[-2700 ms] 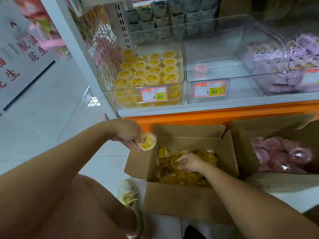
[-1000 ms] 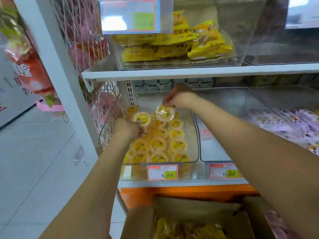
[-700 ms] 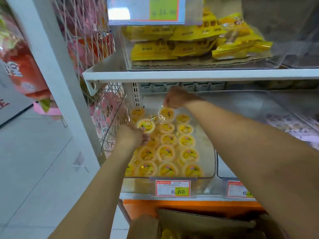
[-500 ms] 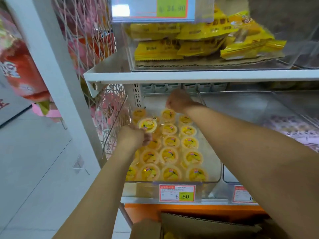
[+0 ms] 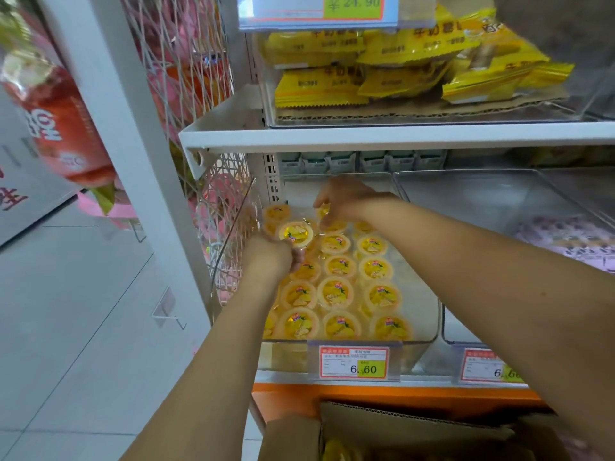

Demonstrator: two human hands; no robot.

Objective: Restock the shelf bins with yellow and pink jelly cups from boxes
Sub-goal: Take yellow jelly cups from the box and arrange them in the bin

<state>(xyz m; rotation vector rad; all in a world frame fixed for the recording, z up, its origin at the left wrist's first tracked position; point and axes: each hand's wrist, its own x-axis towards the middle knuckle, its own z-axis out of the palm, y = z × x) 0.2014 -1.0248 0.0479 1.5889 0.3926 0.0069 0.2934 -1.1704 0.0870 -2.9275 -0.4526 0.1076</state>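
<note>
Gone up from the cardboard box (image 5: pixel 399 430) to the shelf (image 5: pixel 399 138) since the earliest picture, and sunk only slightly deeper in the last half second. Working now inside the clear bin (image 5: pixel 419 294) on the lower level, just behind the price tag (image 5: pixel 354 362). Filled already with rows of cups (image 5: pixel 336 292) at the left and middle, bare along the right wall. Just beside it on the right, a second bin (image 5: pixel 482 201).

On the left hand (image 5: pixel 269 257), fingers closed around one yellow jelly cup (image 5: pixel 296 232), held just above the back-left rows. On the right hand (image 5: pixel 346 201), farther back, fingers curled down and seemingly pinching a rear cup (image 5: pixel 323 211), mostly hidden under them.

Probably very light, with a thin plastic wall: stiff enough for a gentle squeeze but easy to dent. Smooth, and maybe a little slippery. Film lid likely the weak part. Best taken by the side wall or under the rim with the fingertips, without pressing on the lid.

Round and squat, so no real long axis, only the short one from base to lid. Upright in the rows, lid toward the ceiling. Tilted in the left hand, lid turned partly toward the camera. To be levelled before setting down, by my judgement.
</note>
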